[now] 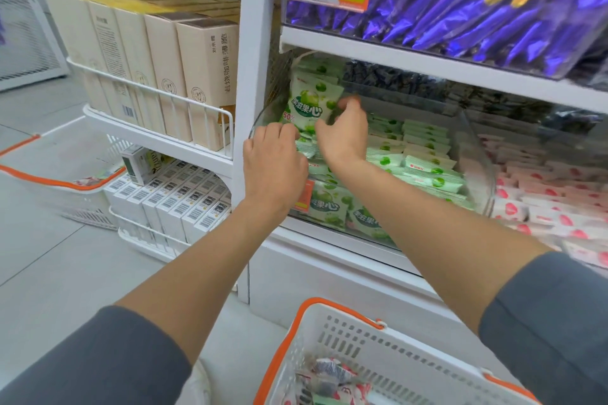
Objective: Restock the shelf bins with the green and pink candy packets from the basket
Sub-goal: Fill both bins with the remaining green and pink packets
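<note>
Head view: the right hand [343, 133] pinches a green packet [311, 102] upright in its grip over the clear bin [477, 154], the left hand [274, 161] has hidden fingertips and a grip impossible to judge, and the basket [332, 316] is cut off below.

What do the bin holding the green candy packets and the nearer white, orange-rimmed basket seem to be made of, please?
The see-through shelf bin looks like clear glossy plastic, perhaps acrylic: green packets show through its walls. The nearer white basket with orange rim looks like matte moulded plastic, given its slots.
</note>
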A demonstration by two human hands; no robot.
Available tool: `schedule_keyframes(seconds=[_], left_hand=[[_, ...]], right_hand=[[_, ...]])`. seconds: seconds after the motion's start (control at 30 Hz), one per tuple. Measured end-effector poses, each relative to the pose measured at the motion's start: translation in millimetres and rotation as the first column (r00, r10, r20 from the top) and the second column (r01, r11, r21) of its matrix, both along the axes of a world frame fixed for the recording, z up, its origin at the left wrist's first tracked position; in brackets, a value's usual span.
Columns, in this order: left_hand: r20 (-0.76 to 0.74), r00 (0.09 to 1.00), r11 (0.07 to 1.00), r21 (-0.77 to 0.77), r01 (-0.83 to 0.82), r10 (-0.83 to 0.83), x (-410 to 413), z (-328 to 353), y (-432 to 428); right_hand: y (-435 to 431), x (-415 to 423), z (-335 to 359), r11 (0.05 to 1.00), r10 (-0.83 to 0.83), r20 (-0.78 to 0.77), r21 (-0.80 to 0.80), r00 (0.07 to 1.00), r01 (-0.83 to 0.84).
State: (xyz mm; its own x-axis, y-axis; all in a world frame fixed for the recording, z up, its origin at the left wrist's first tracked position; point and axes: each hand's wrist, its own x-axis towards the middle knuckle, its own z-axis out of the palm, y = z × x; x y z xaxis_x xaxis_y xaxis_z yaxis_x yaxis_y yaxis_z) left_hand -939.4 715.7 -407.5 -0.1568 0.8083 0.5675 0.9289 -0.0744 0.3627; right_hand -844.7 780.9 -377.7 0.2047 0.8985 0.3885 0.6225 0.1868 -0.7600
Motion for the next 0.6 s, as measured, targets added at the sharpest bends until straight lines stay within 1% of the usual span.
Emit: schedule_keyframes(seconds=[0.07,0.13,0.17,0.2,0.27,0.3,0.37,0.43,0.5,0.53,0.57,0.6], left_hand=[[0.052,0.999,1.0,0.018,0.013,-0.014,15,6,-14],[0.223,0.974,0.999,-0.004,0.049,-0.047,37,11,-34],[0.336,0.939,0.996,-0.032,0.084,-0.068,49,10,-44],[0.432,0.898,0.99,-0.071,0.119,-0.077,61,7,-54],[0.545,0.836,0.965,-0.177,0.193,-0.067,85,-7,-72],[0.573,0.817,0.942,-0.241,0.234,-0.056,97,-17,-80],[0.581,0.814,0.87,-0.386,0.307,-0.029,120,-40,-95],[0.552,0.833,0.75,-0.538,0.384,-0.031,142,-67,-109],[0.506,0.862,0.576,-0.695,0.43,-0.033,158,-98,-121],[0.467,0.883,0.482,-0.765,0.428,-0.043,164,-114,-126],[0.421,0.905,0.398,-0.82,0.411,-0.067,171,-129,-132],[0.376,0.922,0.339,-0.859,0.384,-0.093,176,-144,-136]], right_hand=[[-18,16,0,0.994,0.109,0.078,0.013,0.991,-0.11],[-35,35,3,0.982,0.185,0.091,0.025,0.979,-0.188],[-45,46,5,0.979,0.197,0.074,0.045,0.978,-0.201],[-58,57,6,0.974,0.208,0.055,0.077,0.977,-0.212],[-88,83,0,0.959,0.246,0.044,0.133,0.968,-0.249],[-105,98,-8,0.952,0.265,0.053,0.142,0.963,-0.27],[-140,128,-34,0.948,0.286,0.087,0.116,0.954,-0.295],[-169,161,-74,0.955,0.293,0.109,0.004,0.95,-0.296],[-193,196,-124,0.932,0.322,0.122,-0.214,0.939,-0.292],[-203,214,-151,0.891,0.346,0.118,-0.352,0.931,-0.286],[-212,235,-179,0.823,0.365,0.105,-0.5,0.925,-0.269],[-220,255,-206,0.734,0.38,0.1,-0.637,0.92,-0.234]])
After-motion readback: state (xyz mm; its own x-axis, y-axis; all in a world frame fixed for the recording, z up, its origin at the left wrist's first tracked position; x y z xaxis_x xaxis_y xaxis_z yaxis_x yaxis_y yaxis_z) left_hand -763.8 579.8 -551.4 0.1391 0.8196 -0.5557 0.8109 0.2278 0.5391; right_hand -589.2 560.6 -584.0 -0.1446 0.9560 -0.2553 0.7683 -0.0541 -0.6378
